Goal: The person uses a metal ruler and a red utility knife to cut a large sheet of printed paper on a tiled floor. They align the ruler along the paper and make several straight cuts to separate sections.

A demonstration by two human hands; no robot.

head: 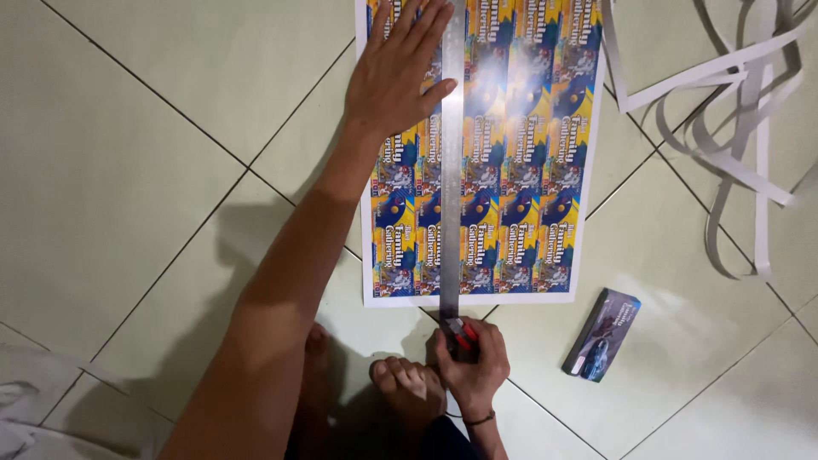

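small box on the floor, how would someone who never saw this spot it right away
Start from the big printed sheet lying on the pale tiled floor. Just off its lower right corner lies a small dark box, flat and slanted. Unlike the white paper strips farther up, it is solid, dark and alone.

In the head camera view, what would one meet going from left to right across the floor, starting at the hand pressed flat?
Left hand → metal ruler → printed sheet → small dark box → white paper strips.
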